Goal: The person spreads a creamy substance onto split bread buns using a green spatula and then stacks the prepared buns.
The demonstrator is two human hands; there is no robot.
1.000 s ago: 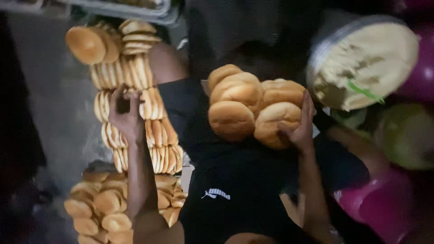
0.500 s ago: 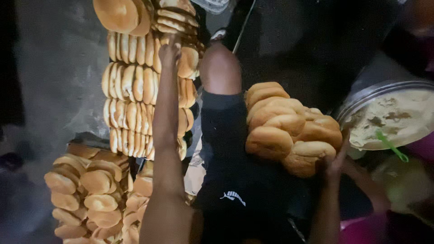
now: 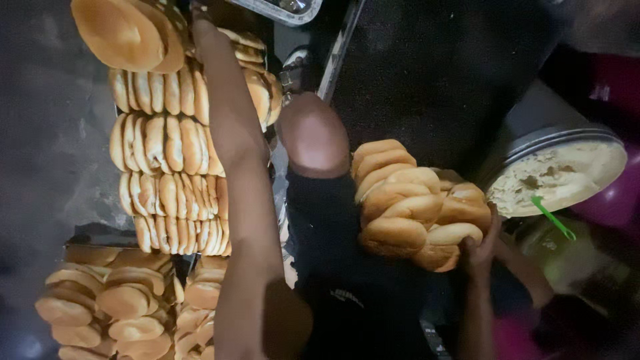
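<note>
Your right hand (image 3: pixel 481 250) is clamped under a joined cluster of bread buns (image 3: pixel 417 203), held up in the air beside your knee (image 3: pixel 313 137). One-handed from below, the cluster could tear at its seams or tip off your palm. Your left arm (image 3: pixel 237 173) stretches across the rows of buns (image 3: pixel 170 180) standing on edge; its hand is out of view, so you cannot tell its grip. A brush of that arm could topple them. The tub of pale mix (image 3: pixel 557 177) sits near.
</note>
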